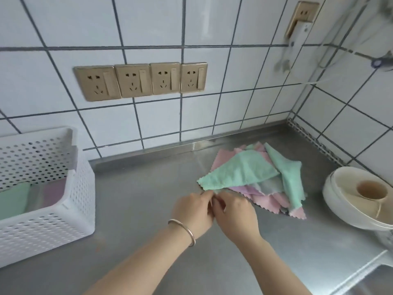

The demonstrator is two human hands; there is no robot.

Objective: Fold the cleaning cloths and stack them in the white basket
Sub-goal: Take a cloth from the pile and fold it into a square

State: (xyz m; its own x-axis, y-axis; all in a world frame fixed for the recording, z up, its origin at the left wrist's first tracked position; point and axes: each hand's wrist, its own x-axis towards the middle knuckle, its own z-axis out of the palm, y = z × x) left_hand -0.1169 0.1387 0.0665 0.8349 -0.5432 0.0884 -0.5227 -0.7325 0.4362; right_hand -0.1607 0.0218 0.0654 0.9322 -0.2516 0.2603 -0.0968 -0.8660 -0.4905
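A loose pile of cleaning cloths (261,186) in mint green, pink, lilac and grey lies on the steel counter at right centre. On top is a mint green cloth (238,172), its near corner pointing toward me. My left hand (194,211), with a silver bangle on the wrist, and my right hand (234,213) meet at that corner, both pinching a cloth edge there. The white perforated basket (49,222) stands at the left and holds folded green, grey and lilac cloths (32,196).
A white round lidded pot (357,201) sits at the right edge, close to the pile. The tiled wall with a row of gold sockets (140,80) runs behind the steel counter (136,201). A sink edge (365,273) shows at bottom right.
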